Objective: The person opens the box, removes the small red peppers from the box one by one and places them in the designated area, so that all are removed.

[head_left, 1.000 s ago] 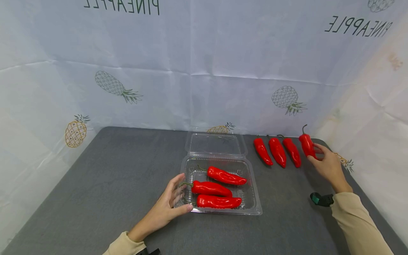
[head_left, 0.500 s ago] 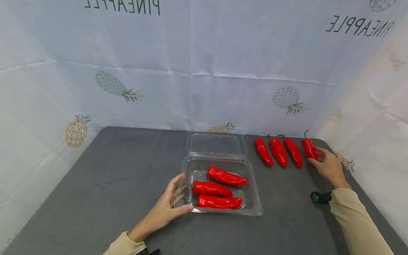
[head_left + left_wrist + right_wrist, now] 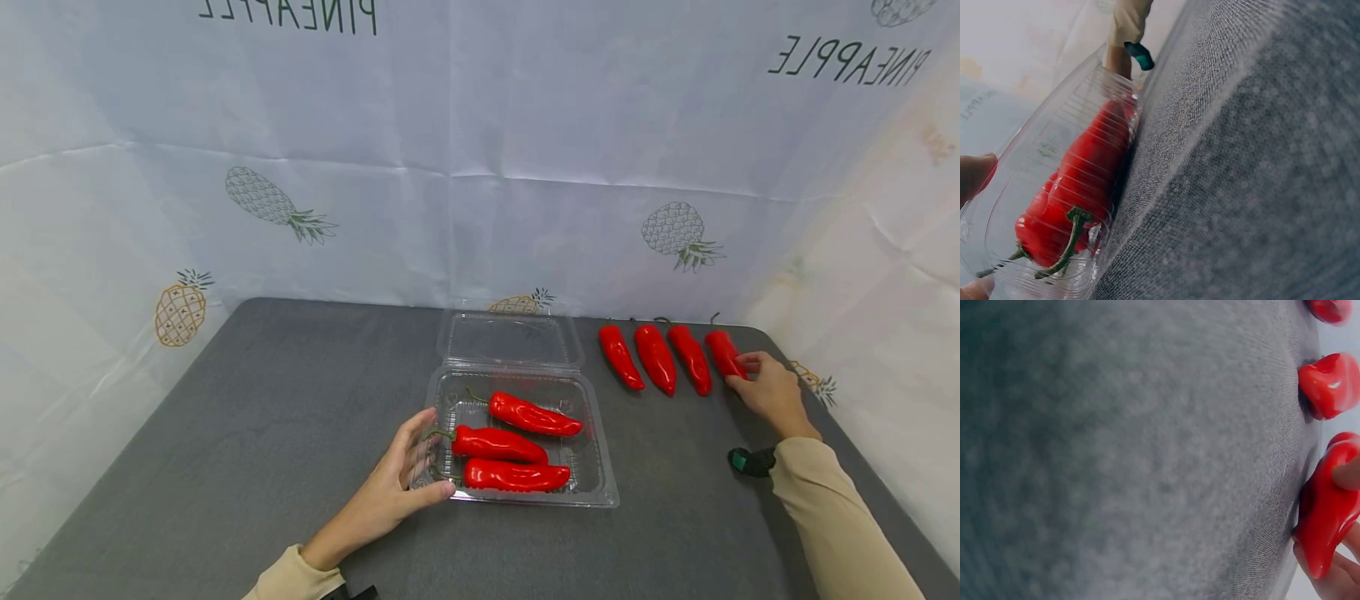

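Observation:
A clear plastic clamshell container [image 3: 596, 467] lies with its lid folded back on the grey table. Three long red peppers [image 3: 517, 476] lie inside it, stems to the left. My left hand [image 3: 386, 483] holds the container's near left corner, its thumb on the front rim and its fingers along the left side. At the far right my right hand [image 3: 772, 396] grips a red pepper [image 3: 724, 352] between thumb and fingers. In the right wrist view this pepper [image 3: 1329, 500] points its tip toward the camera, low over the table or touching it; I cannot tell which.
Three more red peppers [image 3: 655, 360] lie in a row just left of the right hand, stems toward the back. The open lid [image 3: 510, 337] reaches toward the rear table edge. A white cloth printed with pineapples [image 3: 450, 167] hangs behind and beside the table.
The pepper in my right hand has come down toward the table, into line with the row, and its stem end has dropped. My left hand and the container have stayed put.

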